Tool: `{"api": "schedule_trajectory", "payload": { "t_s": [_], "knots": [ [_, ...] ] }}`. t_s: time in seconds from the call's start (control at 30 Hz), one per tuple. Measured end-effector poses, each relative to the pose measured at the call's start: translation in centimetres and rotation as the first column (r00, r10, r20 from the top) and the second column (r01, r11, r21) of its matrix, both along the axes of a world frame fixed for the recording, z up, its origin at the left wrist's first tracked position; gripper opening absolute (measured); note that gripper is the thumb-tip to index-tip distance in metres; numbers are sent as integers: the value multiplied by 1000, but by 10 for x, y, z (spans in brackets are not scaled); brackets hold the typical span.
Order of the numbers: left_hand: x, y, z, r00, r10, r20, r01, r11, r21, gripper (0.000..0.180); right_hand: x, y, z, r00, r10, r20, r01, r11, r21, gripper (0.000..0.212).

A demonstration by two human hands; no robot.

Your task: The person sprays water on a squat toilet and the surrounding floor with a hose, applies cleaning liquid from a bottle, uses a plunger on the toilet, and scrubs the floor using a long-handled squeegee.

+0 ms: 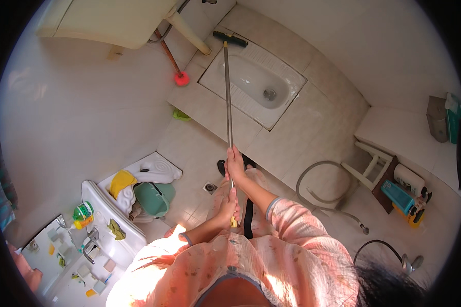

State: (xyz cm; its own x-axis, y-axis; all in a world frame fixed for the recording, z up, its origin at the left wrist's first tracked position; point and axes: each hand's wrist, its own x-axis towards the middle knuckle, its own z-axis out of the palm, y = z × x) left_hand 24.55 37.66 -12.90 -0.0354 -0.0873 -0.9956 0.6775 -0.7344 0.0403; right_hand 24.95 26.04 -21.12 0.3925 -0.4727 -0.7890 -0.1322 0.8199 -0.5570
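Note:
Both my hands grip the metal pole (228, 97) of a long-handled brush. My right hand (234, 165) is the higher one on the pole. My left hand (229, 206) holds the pole's near end, just above a yellow tip. The dark brush head (230, 38) rests on the tiled step at the far end of a white squat toilet pan (292, 78). The pole runs straight from my hands across the pan's left side. My sleeves are pink and patterned.
A white sink (119, 231) with a tap stands at lower left, with a green bucket (153, 198) and a yellow cloth (120, 181) beside it. A red plunger (181, 78) leans under the cistern (112, 20). A grey hose (312, 179), a white stool (370, 165) and a floor drain (210, 187) lie near.

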Motion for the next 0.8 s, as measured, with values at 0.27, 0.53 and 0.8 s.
{"api": "schedule_trajectory", "payload": {
  "t_s": [0.27,0.53,0.8],
  "knots": [
    [24,-41,-1,999,31,-41,-36,991,-130,48,18,-41,-2,1000,-25,0,25,1000,-12,49],
    [11,12,46,996,36,-79,-42,997,-64,45,4,26,34,997,71,-33,-68,994,87,44],
    [17,34,38,998,-21,-60,20,1000,-18,46,6,47,20,999,-44,-27,45,997,70,54]
  ]
}}
